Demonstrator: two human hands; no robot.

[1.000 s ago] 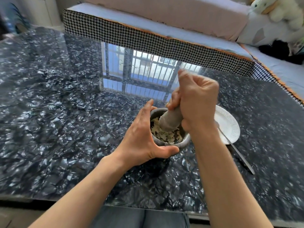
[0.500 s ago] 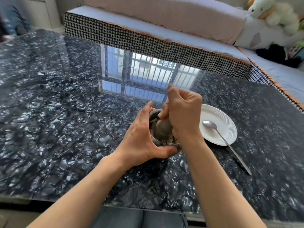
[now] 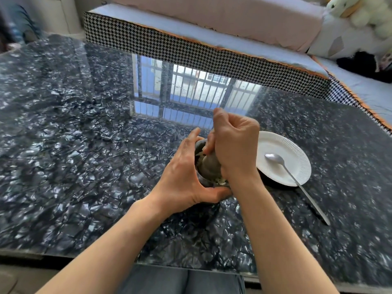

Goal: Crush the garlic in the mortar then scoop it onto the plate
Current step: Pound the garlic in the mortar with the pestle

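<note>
Both hands at the mortar (image 3: 200, 145), near-centre of the dark desk (image 3: 74, 155).

L hand (image 3: 182, 179): fingers wrapped round mortar's left side, thumb across its near wall. R hand (image 3: 235, 145): fingers closed in a fist on pestle (image 3: 210, 166), whose thick end is down in the bowl w/ pale crushed garlic (image 3: 220, 181) showing at the near rim. White paper plate (image 3: 297, 153) just right of mortar; spoon (image 3: 275, 159) bowl rests on plate, handle runs off its near-right edge onto desk.
</note>
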